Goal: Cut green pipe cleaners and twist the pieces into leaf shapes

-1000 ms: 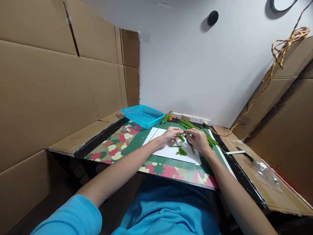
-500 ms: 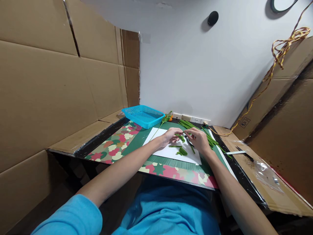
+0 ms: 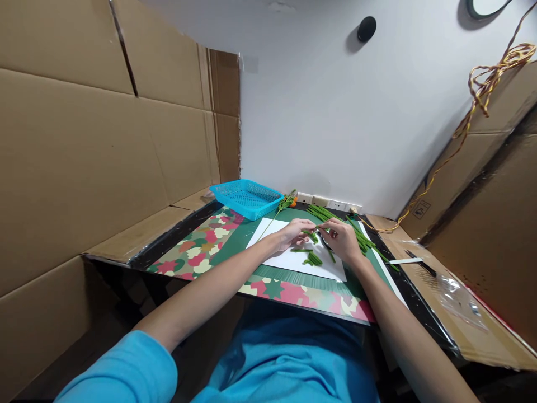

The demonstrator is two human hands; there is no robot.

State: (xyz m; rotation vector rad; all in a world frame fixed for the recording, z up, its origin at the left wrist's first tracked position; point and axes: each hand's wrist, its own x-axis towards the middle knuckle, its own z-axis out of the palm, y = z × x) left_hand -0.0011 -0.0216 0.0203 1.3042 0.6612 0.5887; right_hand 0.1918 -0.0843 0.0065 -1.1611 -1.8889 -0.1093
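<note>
My left hand (image 3: 296, 234) and my right hand (image 3: 340, 238) meet above a white sheet of paper (image 3: 272, 262). Between their fingertips is a short green pipe cleaner (image 3: 316, 227), pinched by both hands and mostly covered by the fingers. Below them on the paper lie a small bundle of bent green pipe cleaner pieces (image 3: 314, 259) and a short straight piece (image 3: 302, 250). Another curled green piece (image 3: 312, 237) shows just under the left fingers. Dark-handled scissors (image 3: 325, 243) lie partly hidden beside my right hand.
A blue plastic basket (image 3: 247, 198) stands at the back left, with a green stem with orange parts (image 3: 289, 200) beside it. Long green pipe cleaners (image 3: 364, 240) lie at the right. Tweezers or a pen-like black tool (image 3: 425, 267) and a clear plastic bag (image 3: 459, 305) rest farther right.
The fingertips have shifted slightly around the green pipe cleaner, and a little more of it shows between them. The pieces on the paper lie as before.
</note>
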